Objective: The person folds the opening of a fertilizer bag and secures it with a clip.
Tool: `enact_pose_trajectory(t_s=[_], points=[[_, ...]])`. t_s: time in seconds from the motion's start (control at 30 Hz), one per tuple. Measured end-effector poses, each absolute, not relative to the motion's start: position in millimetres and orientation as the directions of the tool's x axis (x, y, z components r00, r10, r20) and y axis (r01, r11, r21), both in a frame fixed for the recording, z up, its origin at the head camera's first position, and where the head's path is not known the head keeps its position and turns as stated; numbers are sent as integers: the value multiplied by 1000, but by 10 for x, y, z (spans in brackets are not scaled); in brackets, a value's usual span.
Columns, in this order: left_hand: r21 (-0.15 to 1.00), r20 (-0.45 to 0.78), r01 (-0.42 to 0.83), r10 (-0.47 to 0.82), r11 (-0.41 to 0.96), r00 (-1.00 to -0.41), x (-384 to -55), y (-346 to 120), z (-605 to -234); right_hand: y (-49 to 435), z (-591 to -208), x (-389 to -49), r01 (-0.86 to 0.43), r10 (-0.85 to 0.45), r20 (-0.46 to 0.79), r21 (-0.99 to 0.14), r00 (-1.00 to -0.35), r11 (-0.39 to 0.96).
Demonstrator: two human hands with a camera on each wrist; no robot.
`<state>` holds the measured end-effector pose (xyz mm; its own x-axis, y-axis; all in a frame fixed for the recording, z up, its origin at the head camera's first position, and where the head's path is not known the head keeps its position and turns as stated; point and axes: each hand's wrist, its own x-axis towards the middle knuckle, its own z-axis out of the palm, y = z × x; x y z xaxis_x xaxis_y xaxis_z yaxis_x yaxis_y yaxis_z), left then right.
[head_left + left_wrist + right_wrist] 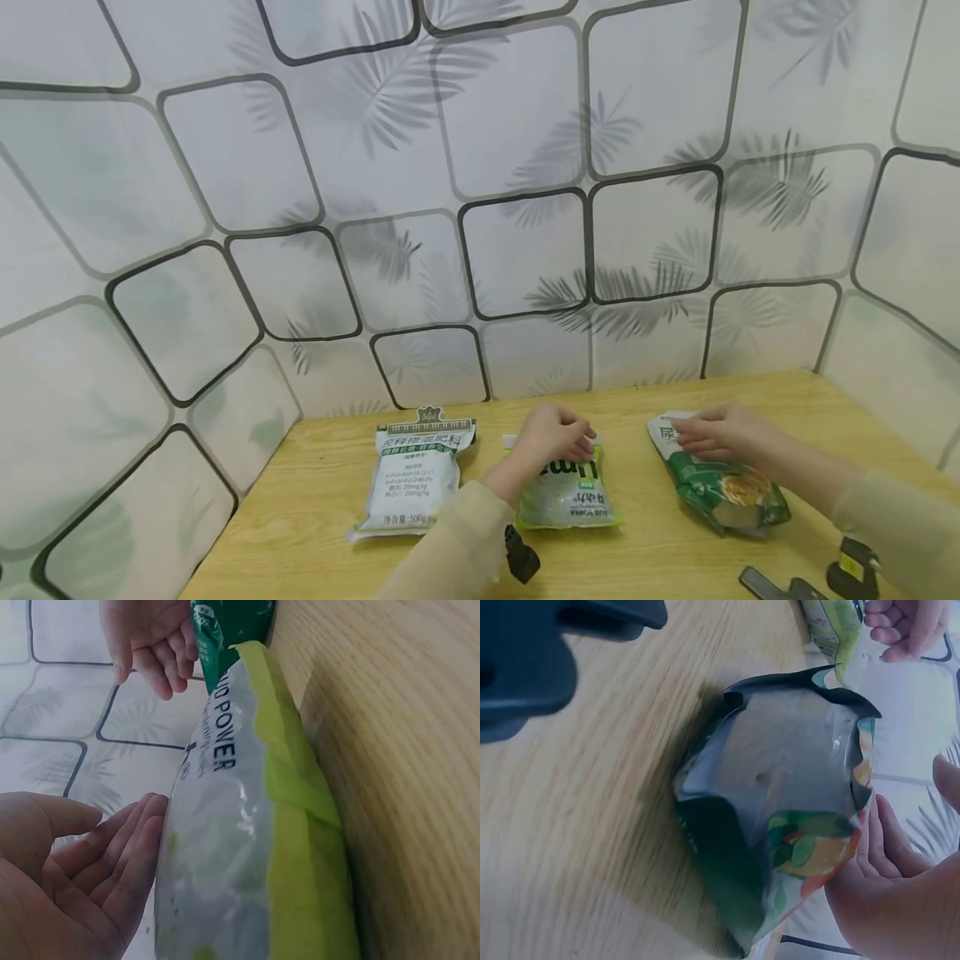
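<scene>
My left hand [551, 437] is over the top end of a clear and lime-green bag [570, 500] with "BUD POWER" printed on it. In the left wrist view its fingers [112, 862] are loosely extended, the tips at the bag's printed face. My right hand [720, 433] hovers by the upper part of a green and white pouch [731, 492], fingers relaxed. The right wrist view shows the pouch's folded end [780, 757] facing the camera, with the hand's fingers [885, 840] beside it. Neither hand grips anything.
A white printed bag [412, 487] lies at the left, a dark decorated clip [431, 423] across its top edge. A grey tool-like object [780, 586] lies at the table's front right. Patterned walls [525, 250] rise behind the wooden table [300, 508].
</scene>
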<state>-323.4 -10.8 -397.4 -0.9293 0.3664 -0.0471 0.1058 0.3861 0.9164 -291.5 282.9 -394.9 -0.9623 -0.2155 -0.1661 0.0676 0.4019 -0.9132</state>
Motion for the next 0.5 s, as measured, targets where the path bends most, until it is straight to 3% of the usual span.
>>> enact_pose_trajectory(t_s=[0.5], points=[[911, -55, 107, 376, 397, -925, -3148, 144, -3979, 3027, -3956, -2863, 50, -202, -165, -878, -965, 476]])
